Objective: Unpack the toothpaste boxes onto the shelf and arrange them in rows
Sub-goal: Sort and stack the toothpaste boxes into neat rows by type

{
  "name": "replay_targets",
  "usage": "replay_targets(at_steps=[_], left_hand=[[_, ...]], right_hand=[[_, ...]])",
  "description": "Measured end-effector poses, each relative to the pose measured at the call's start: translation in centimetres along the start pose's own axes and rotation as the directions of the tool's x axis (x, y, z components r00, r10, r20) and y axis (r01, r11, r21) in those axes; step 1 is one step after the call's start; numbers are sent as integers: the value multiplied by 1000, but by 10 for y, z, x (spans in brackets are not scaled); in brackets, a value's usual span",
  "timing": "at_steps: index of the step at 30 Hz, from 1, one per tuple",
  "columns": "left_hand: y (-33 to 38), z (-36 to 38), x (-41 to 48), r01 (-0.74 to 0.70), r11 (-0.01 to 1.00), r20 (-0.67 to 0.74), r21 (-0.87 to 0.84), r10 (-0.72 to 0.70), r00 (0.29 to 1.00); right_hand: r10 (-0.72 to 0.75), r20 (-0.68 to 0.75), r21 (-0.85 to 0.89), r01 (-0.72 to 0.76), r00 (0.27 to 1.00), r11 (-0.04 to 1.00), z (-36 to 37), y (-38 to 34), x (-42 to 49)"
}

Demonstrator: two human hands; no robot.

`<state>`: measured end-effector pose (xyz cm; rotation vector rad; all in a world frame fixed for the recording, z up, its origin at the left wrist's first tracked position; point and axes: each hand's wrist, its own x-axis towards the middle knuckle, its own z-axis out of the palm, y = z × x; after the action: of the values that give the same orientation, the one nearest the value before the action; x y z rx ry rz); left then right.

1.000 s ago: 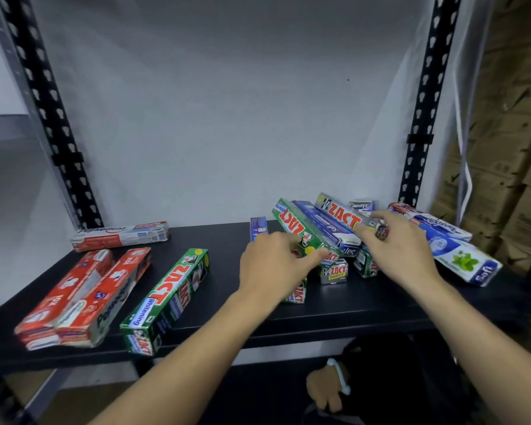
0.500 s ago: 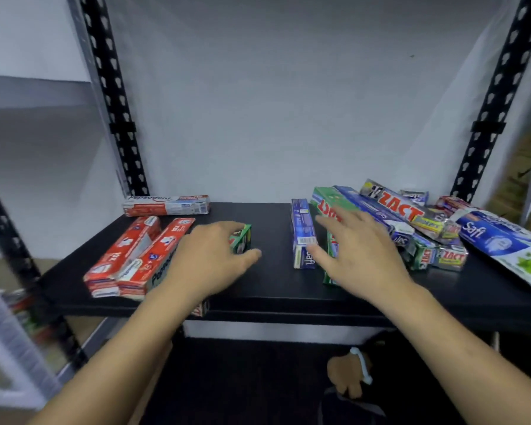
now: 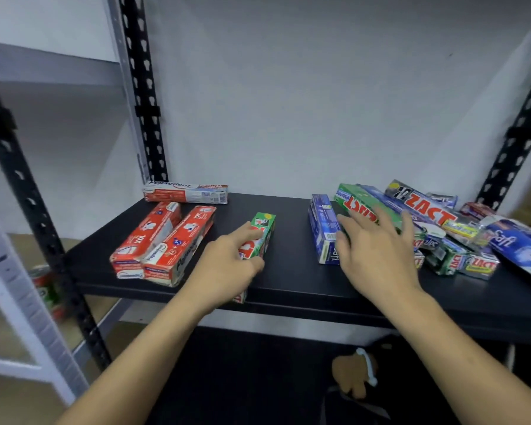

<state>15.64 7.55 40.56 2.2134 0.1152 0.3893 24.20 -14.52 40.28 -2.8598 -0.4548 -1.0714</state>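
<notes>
the left hand [image 3: 227,265] lies palm down on a small green box [image 3: 262,223], fingers bent round it and one finger stretched along its top; the bare arm reaches in from the bottom left. the right hand [image 3: 377,256] is flat and spread wide, holding nothing, its fingers [image 3: 350,225] touching the side of a blue box [image 3: 321,237] and lying over a long green box [image 3: 368,197]. the boxes are thin card, long and square-edged, with shiny print. two red boxes [image 3: 147,237] lie side by side on the left, a white and red box [image 3: 186,193] sits behind them, and a messy pile of boxes [image 3: 460,240] leans on the right. they all rest on a smooth black shelf [image 3: 288,280] with black metal posts [image 3: 141,96] full of holes.
</notes>
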Motion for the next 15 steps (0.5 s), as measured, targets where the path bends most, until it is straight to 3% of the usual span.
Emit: replay_targets(at_steps=[2, 6, 15], left_hand=[[4, 7, 2, 8, 999, -29, -32, -9, 1000], [13, 20, 9, 26, 998, -66, -61, -30, 997], [30, 42, 26, 25, 998, -86, -59, -30, 996]], right_hand=[[-49, 11, 6, 48, 999, 999, 2, -9, 2], [-119, 176, -62, 132, 977, 989, 8, -18, 5], [-24, 221, -234, 77, 975, 969, 9, -8, 0]])
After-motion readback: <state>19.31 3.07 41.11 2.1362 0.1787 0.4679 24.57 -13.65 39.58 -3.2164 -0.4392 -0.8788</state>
